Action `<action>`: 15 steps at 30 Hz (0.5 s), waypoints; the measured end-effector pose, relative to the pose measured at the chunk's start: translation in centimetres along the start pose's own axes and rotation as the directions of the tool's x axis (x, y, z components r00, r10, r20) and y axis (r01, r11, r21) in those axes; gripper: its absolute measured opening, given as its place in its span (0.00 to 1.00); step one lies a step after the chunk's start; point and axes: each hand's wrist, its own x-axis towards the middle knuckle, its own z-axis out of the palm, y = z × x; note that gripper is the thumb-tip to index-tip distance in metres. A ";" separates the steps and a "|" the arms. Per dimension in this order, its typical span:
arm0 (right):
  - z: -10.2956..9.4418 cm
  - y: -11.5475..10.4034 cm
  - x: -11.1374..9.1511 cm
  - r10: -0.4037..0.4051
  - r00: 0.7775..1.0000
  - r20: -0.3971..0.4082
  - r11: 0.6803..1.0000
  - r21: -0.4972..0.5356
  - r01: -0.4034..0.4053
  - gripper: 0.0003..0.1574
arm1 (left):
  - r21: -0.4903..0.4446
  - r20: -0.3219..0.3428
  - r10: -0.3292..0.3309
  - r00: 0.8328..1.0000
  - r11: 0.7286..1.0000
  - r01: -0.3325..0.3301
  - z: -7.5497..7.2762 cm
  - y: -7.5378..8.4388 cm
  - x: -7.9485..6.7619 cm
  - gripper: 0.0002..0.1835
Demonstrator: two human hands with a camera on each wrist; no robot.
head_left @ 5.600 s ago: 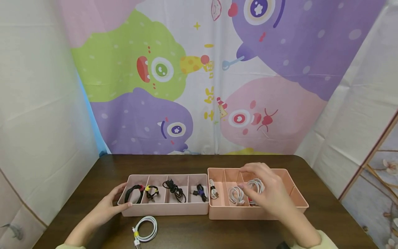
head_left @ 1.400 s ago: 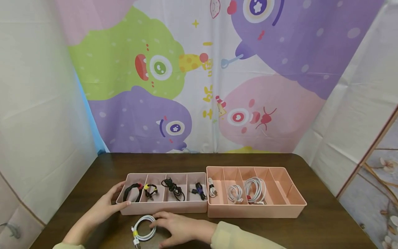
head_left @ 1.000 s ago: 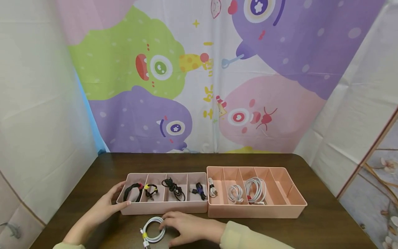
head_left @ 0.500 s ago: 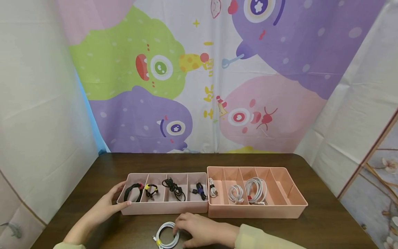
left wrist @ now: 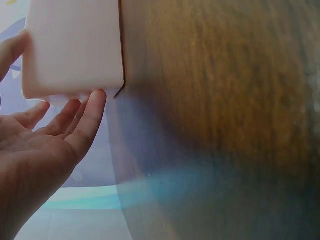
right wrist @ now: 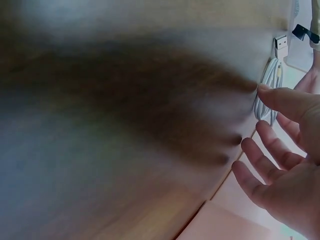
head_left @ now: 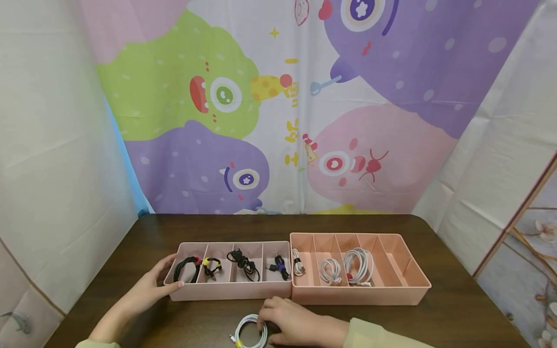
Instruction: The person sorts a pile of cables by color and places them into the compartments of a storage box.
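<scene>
In the head view my left hand (head_left: 148, 290) holds the left end of a pale pink compartment box (head_left: 230, 291). Its thumb lies at the front rim, and the fingers touch the end wall in the left wrist view. My right hand (head_left: 291, 321) reaches across the table in front of the boxes. Its fingertips touch the right side of a coiled white USB cable (head_left: 238, 331) with a yellow tie, lying on the wood. The thumb stands apart from the index finger. In the right wrist view the fingers are spread, and the USB plug (right wrist: 281, 45) shows beyond the thumb.
Coiled black cables (head_left: 243, 265) lie in the pale pink box's compartments. A salmon compartment box (head_left: 357, 296) stands against its right end, with several white cables (head_left: 359, 266) in its left compartments. Behind the dark table (head_left: 243, 224) hangs a cartoon-print curtain (head_left: 278, 121).
My right hand has come from above the salmon box to the white USB cable, and has slid it rightward along the table. The left hand stays at the box end.
</scene>
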 end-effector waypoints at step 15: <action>-1.0 0.4 -0.8 -0.049 0.992 -0.114 0.999 -0.017 0.047 0.10 | -0.007 -0.007 0.015 1.000 1.000 -0.015 0.0 -0.1 0.1 0.44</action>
